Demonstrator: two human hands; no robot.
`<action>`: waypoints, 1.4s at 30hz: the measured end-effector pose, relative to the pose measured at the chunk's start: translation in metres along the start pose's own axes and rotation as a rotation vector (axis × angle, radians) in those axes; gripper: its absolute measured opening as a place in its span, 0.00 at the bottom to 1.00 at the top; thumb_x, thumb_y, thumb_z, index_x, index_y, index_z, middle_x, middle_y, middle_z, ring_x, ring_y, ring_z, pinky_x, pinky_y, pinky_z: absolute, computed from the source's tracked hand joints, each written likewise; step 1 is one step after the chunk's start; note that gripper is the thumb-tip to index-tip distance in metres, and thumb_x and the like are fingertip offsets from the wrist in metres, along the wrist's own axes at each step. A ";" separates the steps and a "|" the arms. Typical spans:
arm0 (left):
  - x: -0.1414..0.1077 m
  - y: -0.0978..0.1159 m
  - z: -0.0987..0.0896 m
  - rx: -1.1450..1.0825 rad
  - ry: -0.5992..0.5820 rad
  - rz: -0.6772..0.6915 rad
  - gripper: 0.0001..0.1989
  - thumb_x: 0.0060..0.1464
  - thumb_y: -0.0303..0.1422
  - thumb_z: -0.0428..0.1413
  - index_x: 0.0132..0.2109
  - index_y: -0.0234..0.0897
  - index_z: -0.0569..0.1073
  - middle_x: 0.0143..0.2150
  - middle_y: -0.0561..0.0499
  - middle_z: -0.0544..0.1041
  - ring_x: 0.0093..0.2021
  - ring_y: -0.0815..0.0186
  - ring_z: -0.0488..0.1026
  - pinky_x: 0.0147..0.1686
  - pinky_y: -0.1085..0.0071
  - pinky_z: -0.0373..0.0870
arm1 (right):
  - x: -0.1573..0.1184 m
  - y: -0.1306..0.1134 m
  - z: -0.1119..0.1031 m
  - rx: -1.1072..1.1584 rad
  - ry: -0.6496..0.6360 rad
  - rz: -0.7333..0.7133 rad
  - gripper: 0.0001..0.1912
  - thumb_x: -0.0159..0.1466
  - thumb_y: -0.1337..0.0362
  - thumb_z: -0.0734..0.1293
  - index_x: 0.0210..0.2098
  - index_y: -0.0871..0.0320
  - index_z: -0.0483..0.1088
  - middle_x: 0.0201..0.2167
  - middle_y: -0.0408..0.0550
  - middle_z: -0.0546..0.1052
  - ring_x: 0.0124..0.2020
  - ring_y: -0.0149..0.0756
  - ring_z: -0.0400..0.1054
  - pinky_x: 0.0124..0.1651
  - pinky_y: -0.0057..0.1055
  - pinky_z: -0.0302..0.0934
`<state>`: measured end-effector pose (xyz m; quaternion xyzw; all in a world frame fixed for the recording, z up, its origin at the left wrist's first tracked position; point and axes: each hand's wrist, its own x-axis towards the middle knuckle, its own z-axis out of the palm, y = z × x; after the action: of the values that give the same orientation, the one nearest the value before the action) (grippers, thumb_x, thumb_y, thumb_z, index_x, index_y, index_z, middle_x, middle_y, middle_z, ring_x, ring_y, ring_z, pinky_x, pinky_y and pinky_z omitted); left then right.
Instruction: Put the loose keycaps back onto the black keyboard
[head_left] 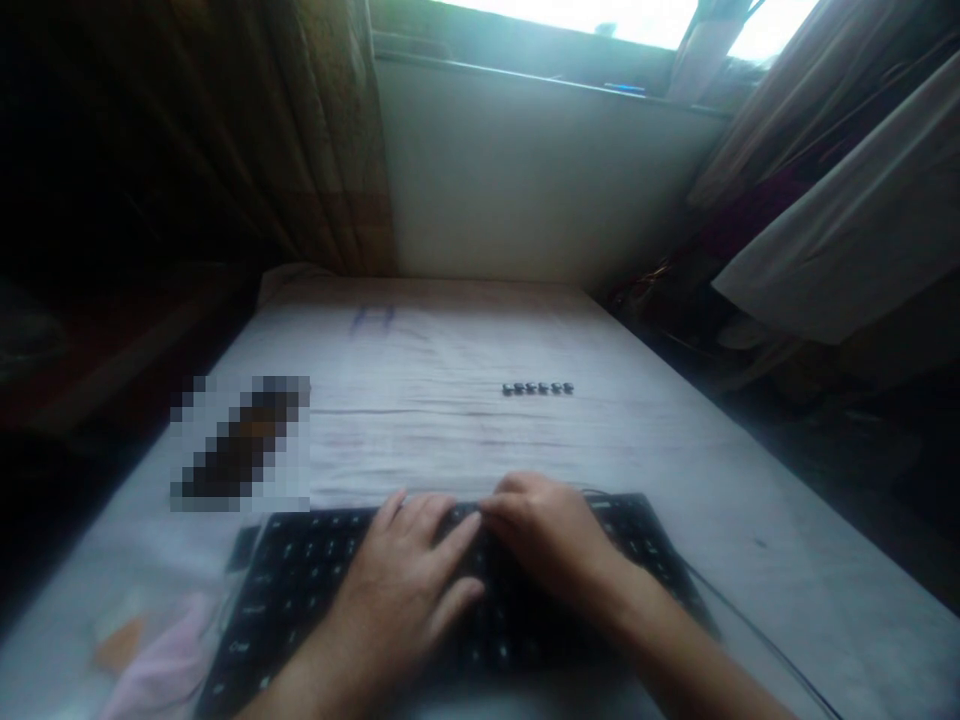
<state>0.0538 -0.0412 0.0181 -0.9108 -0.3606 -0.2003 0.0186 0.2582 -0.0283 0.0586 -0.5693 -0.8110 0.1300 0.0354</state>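
Observation:
A black keyboard (pixel 300 560) with pale key markings lies on a white cloth in front of me. My left hand (pixel 409 560) rests over its middle left, fingers spread and nothing held, its index fingertip close to my right hand. At the keyboard's upper edge my right hand (pixel 551 525) is closed, thumb and fingers pinched together on the top rows. Whatever lies in that pinch is hidden. Beyond the keyboard, several small dark pieces (pixel 537 388) with shiny tops sit in a straight row on the cloth.
The keyboard's cable (pixel 757 635) runs off to the lower right. A pixelated dark object (pixel 244 440) lies at the left. Pink fabric (pixel 169 660) is bunched at the lower left. Curtains (pixel 330 140), a wall (pixel 525 170) and a window (pixel 562 30) stand beyond the cloth-covered surface (pixel 660 430).

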 end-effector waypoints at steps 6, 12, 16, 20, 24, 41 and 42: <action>-0.002 0.001 0.002 -0.007 -0.026 -0.022 0.24 0.59 0.39 0.57 0.61 0.43 0.68 0.57 0.44 0.73 0.56 0.51 0.69 0.59 0.46 0.63 | -0.001 -0.002 0.001 -0.102 0.010 -0.052 0.08 0.66 0.68 0.66 0.35 0.54 0.78 0.33 0.46 0.78 0.35 0.36 0.71 0.36 0.28 0.59; -0.001 0.002 0.002 -0.043 0.001 -0.051 0.21 0.62 0.44 0.52 0.60 0.45 0.69 0.56 0.46 0.74 0.55 0.55 0.70 0.60 0.49 0.63 | -0.001 0.002 0.006 -0.053 0.020 -0.020 0.10 0.67 0.66 0.65 0.40 0.50 0.79 0.34 0.46 0.79 0.35 0.37 0.72 0.37 0.29 0.61; 0.001 0.003 0.000 -0.056 -0.002 -0.069 0.21 0.62 0.44 0.52 0.60 0.46 0.70 0.55 0.46 0.75 0.55 0.55 0.70 0.60 0.49 0.62 | 0.000 0.014 0.004 0.160 0.043 0.014 0.11 0.66 0.65 0.65 0.43 0.52 0.79 0.36 0.47 0.80 0.37 0.36 0.74 0.41 0.30 0.63; 0.002 0.003 -0.002 -0.066 -0.016 -0.054 0.20 0.62 0.42 0.53 0.59 0.45 0.70 0.55 0.45 0.75 0.55 0.55 0.70 0.59 0.48 0.62 | 0.004 0.024 0.004 0.295 0.124 0.117 0.08 0.63 0.65 0.65 0.35 0.55 0.78 0.34 0.47 0.80 0.37 0.38 0.73 0.43 0.33 0.64; 0.004 0.002 -0.004 -0.104 -0.020 -0.068 0.21 0.62 0.45 0.52 0.59 0.46 0.71 0.55 0.47 0.75 0.55 0.55 0.70 0.59 0.49 0.62 | 0.007 0.022 0.005 0.377 0.132 0.147 0.07 0.62 0.62 0.66 0.30 0.55 0.76 0.31 0.46 0.79 0.35 0.37 0.72 0.41 0.32 0.63; 0.004 0.003 -0.004 -0.116 -0.055 -0.092 0.20 0.62 0.45 0.52 0.58 0.46 0.71 0.55 0.47 0.75 0.55 0.55 0.70 0.60 0.48 0.60 | 0.008 0.018 0.015 0.394 0.136 0.133 0.05 0.60 0.67 0.69 0.27 0.56 0.73 0.31 0.44 0.76 0.35 0.36 0.70 0.40 0.31 0.61; 0.004 0.003 -0.004 -0.113 -0.050 -0.093 0.20 0.62 0.45 0.52 0.58 0.46 0.71 0.55 0.47 0.74 0.54 0.55 0.70 0.60 0.48 0.60 | 0.009 0.018 0.016 0.387 0.139 0.131 0.05 0.60 0.68 0.69 0.27 0.56 0.73 0.31 0.44 0.75 0.35 0.36 0.70 0.40 0.31 0.61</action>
<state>0.0577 -0.0415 0.0237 -0.8975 -0.3908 -0.1980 -0.0512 0.2680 -0.0173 0.0382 -0.6109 -0.7279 0.2457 0.1915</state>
